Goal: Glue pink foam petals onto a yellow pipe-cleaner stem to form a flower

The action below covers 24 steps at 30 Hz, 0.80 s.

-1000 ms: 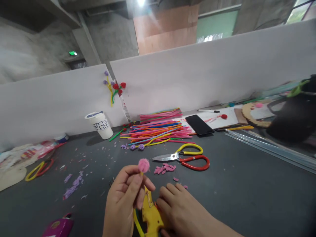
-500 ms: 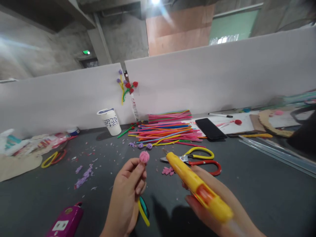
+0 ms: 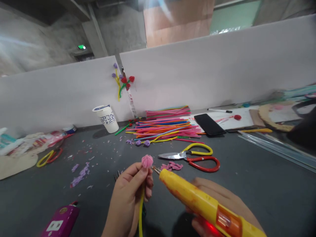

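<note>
My left hand [image 3: 134,194] pinches a small pink fuzzy ball-shaped flower [image 3: 147,161] between thumb and fingers. A yellow stem [image 3: 141,214] hangs below these fingers. My right hand [image 3: 219,200] is wrapped round a yellow hot glue gun [image 3: 195,197] with an orange window and a red glow underneath. Its metal tip points left, right beside the base of the pink flower; whether they touch I cannot tell. Just beyond the tip lie cut pink pieces [image 3: 172,166] and scissors [image 3: 191,156] with one yellow and one red handle. Metal points [image 3: 117,175] poke out behind my left hand.
Pipe cleaners [image 3: 165,128] lie in a pile ahead, near a black phone [image 3: 209,124] and a white cup [image 3: 107,120]. Purple scraps [image 3: 80,176], a purple device [image 3: 61,220] and other scissors [image 3: 49,157] are on the left. Clear strips [image 3: 278,151] lie right.
The glue gun has moved down and left, bringing its tip to the pink flower's base. The scissors and pink pieces are now less covered. The view has shifted slightly.
</note>
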Motion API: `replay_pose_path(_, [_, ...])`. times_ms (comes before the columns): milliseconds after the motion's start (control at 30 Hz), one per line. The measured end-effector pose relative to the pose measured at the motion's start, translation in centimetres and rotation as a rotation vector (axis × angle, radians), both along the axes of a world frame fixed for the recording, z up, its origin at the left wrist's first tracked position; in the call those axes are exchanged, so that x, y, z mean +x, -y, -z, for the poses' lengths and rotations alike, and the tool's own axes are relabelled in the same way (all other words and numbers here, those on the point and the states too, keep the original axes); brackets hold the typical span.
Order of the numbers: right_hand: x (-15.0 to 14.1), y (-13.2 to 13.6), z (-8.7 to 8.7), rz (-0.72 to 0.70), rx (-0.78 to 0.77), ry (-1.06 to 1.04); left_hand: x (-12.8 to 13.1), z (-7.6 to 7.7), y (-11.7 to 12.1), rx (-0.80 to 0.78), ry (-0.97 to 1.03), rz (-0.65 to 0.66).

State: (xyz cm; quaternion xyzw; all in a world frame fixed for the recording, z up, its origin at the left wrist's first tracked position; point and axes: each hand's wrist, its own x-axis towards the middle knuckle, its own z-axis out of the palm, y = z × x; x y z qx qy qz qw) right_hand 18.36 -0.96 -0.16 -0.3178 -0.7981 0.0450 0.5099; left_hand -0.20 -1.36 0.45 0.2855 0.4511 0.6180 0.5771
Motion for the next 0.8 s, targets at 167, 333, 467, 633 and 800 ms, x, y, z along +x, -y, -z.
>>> replay_pose_path(167, [0.1, 0.5, 0.7, -0.015, -0.107, 0.048, 0.2, 0.0, 0.0, -0.049, 0.007, 0.0])
replay_pose_path(333, [-0.4, 0.6, 0.3, -0.028, -0.166, 0.099, 0.3, -0.2, 0.0, -0.054, 0.01, 0.0])
replay_pose_path(467, [-0.3, 0.6, 0.5, -0.012, -0.162, 0.094, 0.1, -0.1, 0.2, -0.051, 0.003, -0.002])
replay_pose_path(633, [-0.1, -0.1, 1.9, -0.037, -0.15, 0.139, 0.1, 0.0, 0.2, -0.042, -0.021, -0.001])
replay_pose_path(800, [-0.3, 0.4, 1.5, 0.027, -0.151, 0.105, 0.3, -0.2, 0.1, -0.054, -0.01, 0.004])
